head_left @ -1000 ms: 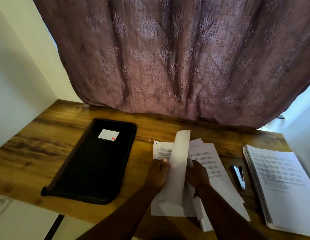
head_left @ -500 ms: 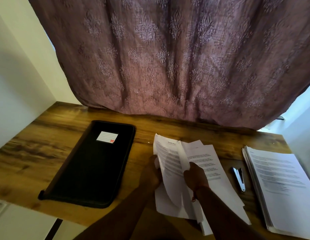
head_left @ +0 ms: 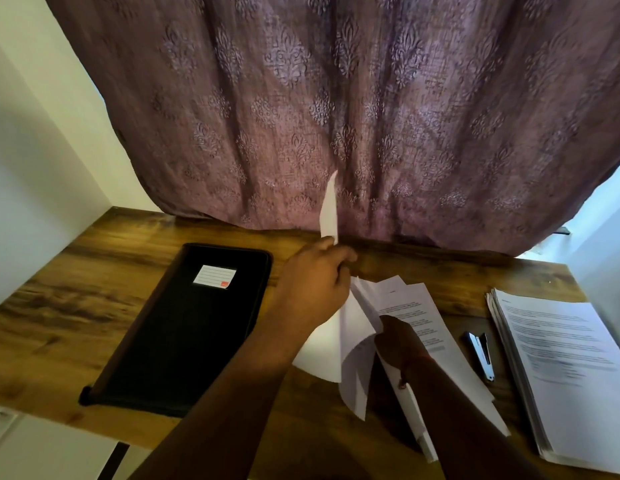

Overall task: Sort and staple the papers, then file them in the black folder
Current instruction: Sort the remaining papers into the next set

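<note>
Since half a second ago the left hand (head_left: 310,289) has lifted a sheet (head_left: 329,213) upright, fingers pinched on its lower edge. Nearer, the right hand (head_left: 398,341) presses on the loose papers (head_left: 416,306), its fingers hidden beneath curling pages, so I cannot tell their grip. One stapler (head_left: 480,355) lies just right of them, then one thick stack (head_left: 565,368). One flat black folder (head_left: 184,334), closed, lies left on the wood counter (head_left: 59,306). Behind hangs a patterned curtain (head_left: 371,116).

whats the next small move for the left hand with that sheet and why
Probably lay the lifted sheet flat on the bare desk beside the fanned papers. The left hand pinches it upright, the right hand pins the rest, and the stapler lies untouched.
</note>
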{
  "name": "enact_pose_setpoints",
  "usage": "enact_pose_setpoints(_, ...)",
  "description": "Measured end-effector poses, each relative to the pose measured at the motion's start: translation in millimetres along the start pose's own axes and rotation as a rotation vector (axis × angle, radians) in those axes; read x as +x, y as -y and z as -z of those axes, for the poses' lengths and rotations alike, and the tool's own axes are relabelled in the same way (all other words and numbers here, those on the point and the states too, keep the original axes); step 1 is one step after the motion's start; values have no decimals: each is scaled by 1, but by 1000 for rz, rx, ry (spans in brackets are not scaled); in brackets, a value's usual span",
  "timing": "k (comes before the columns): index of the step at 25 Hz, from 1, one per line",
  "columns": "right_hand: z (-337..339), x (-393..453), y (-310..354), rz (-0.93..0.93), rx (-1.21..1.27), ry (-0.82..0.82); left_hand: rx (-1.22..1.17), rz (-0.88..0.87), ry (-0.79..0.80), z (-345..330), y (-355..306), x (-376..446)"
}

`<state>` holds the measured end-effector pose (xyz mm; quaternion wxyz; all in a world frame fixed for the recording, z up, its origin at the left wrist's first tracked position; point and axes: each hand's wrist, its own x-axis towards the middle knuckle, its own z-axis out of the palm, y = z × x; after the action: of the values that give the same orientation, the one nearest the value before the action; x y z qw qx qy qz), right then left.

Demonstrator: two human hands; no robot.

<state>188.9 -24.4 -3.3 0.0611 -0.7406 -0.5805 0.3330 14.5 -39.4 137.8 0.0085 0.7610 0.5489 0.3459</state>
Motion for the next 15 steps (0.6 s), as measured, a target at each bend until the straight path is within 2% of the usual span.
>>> enact_pose_setpoints(3,14,-1,-4,11,82,-14,-176,-246,-55,13,-19,8)
enact_pose_setpoints(5,24,-1,-12,35,184,15,-389,-283,-85,15,-26,6)
enact_pose_setpoints(7,36,-2,-20,48,299,33,-653,-106,-70,9,-24,2)
enact_pose_setpoints(9,46,-1,-28,67,390,-36,-810,188,-40,-10,-11,-1)
enact_pose_setpoints(12,62,-2,-31,82,452,-208,-688,539,151,-56,32,-24)
enact_pose_setpoints(15,79,-3,-26,21,368,-368,-440,654,356,-91,64,-64)
